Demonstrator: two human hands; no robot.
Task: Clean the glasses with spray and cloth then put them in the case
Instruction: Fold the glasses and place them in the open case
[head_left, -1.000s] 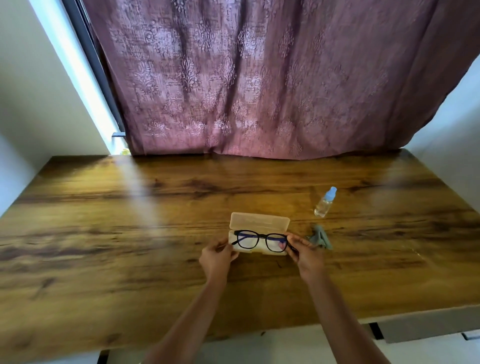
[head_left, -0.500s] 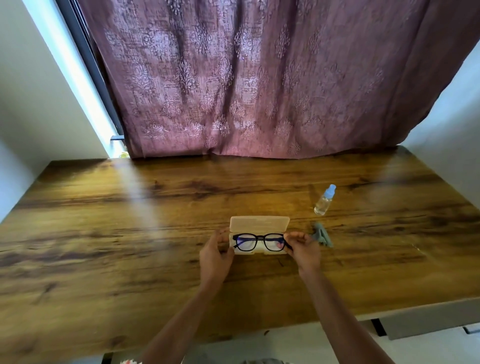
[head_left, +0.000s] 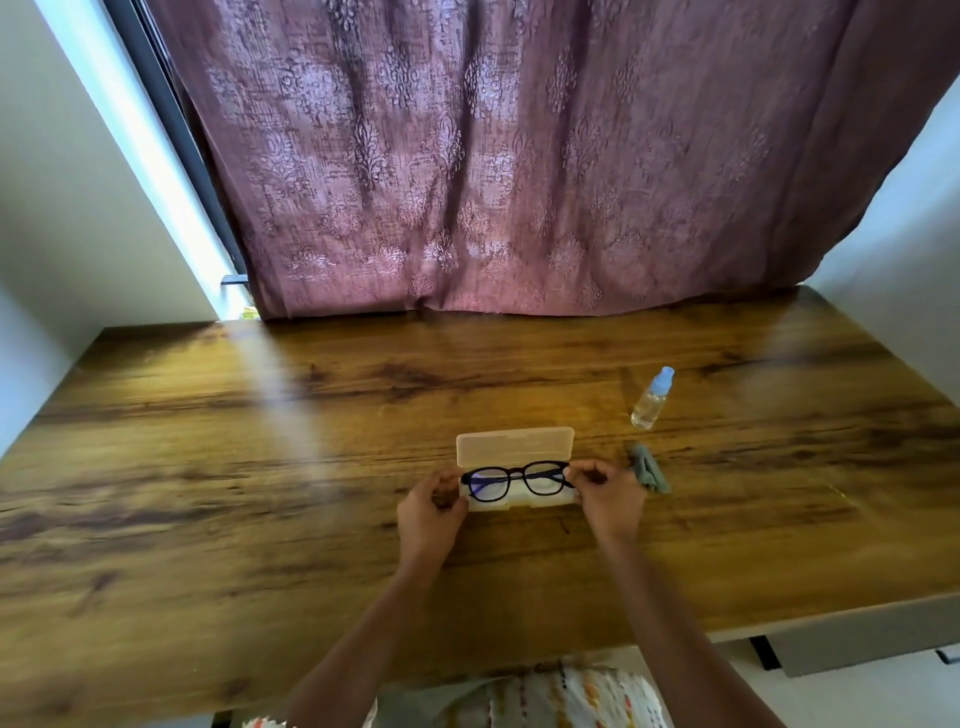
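Black glasses (head_left: 514, 480) in open case (head_left: 515, 448)

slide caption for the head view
Left hand and right hand hold glasses at the open case, spray bottle and cloth nearby.

left hand (head_left: 431, 512), right hand (head_left: 609, 500): fingers curled, pinching.

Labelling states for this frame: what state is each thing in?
glasses case: open, lid tipped back.
glasses: over the case's base, right end pinched by right hand.
left hand: curled at the case's left end; grip unclear.
spray bottle: upright, capped.
cleaning cloth: crumpled on table.
curtain: drawn.
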